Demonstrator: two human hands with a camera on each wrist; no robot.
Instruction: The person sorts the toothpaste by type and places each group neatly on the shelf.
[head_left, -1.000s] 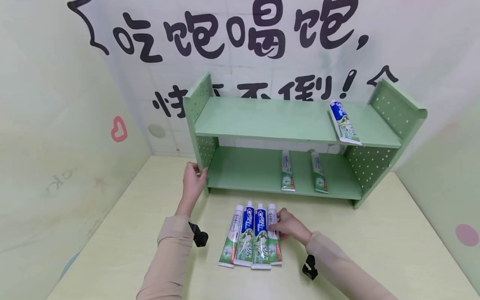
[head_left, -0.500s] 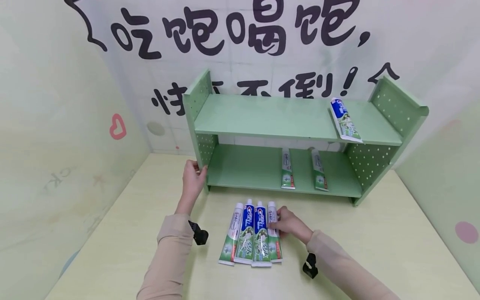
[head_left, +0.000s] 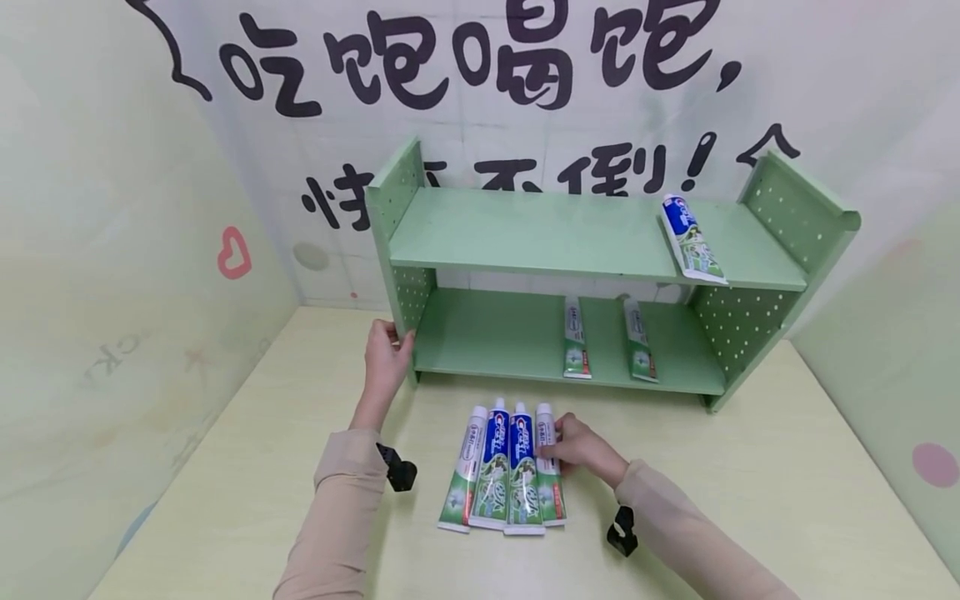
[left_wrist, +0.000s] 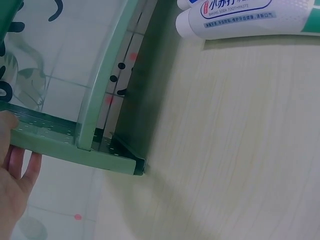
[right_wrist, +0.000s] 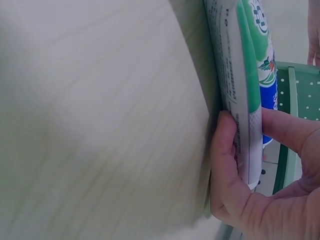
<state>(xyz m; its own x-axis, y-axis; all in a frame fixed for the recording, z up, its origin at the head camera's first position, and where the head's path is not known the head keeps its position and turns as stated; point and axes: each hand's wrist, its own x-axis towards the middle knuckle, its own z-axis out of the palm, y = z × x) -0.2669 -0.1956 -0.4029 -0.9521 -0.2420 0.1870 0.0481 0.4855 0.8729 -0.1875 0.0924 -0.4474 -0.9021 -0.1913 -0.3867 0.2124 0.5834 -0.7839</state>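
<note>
Four toothpaste tubes lie side by side on the table, caps toward the shelf: a white-green one [head_left: 462, 471] at left, two blue-green ones [head_left: 491, 471] [head_left: 524, 475] in the middle, another white-green one [head_left: 550, 467] at right. The right hand [head_left: 588, 450] pinches that rightmost tube; in the right wrist view, thumb and fingers of the hand [right_wrist: 265, 185] are on both sides of the tube [right_wrist: 245, 100]. The left hand [head_left: 386, 362] grips the left side panel of the green shelf [head_left: 525, 233]; the left wrist view shows the hand [left_wrist: 17, 180] around the panel's edge [left_wrist: 75, 155].
A blue-green tube [head_left: 692, 240] lies on the upper shelf at right. Two white-green tubes [head_left: 576, 337] [head_left: 640, 342] lie on the lower shelf. Patterned walls stand behind and beside the pale table [head_left: 247, 467].
The head view has shifted very slightly. Both hands and the tubes have stayed in place.
</note>
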